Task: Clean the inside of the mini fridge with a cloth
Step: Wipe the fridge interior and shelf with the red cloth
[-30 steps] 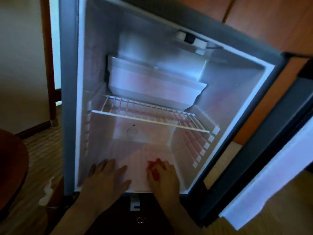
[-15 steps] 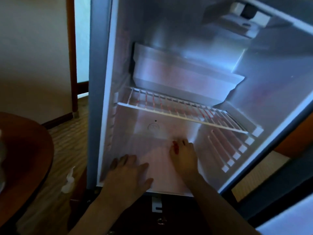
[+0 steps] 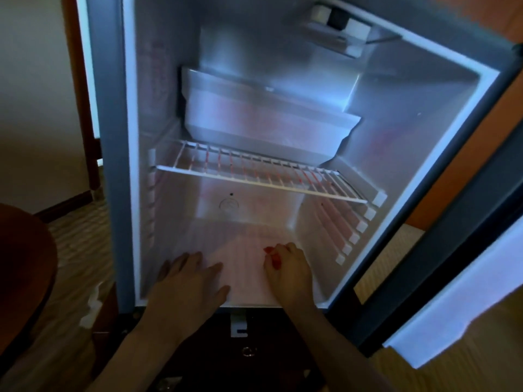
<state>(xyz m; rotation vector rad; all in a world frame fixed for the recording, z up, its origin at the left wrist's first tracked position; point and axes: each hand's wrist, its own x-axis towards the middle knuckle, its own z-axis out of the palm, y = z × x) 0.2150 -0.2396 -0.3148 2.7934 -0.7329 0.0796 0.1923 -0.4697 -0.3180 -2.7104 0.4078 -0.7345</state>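
Two hands on the fridge (image 3: pixel 418 142) floor: my left hand (image 3: pixel 186 281) lies flat, my right hand (image 3: pixel 285 270) bunches the red cloth (image 3: pixel 272 257). I'd wipe slowly, pressing into corners.

Round dark wooden table (image 3: pixel 22 267): left edge of view, partly cut off | Striped carpet (image 3: pixel 73 244): floor beside the table | White crumpled scrap (image 3: pixel 92 306): lying on the carpet | Dark baseboard (image 3: pixel 62 205): along the pale wall (image 3: pixel 36 94) | Orange-brown wood panel (image 3: pixel 464 154): at right
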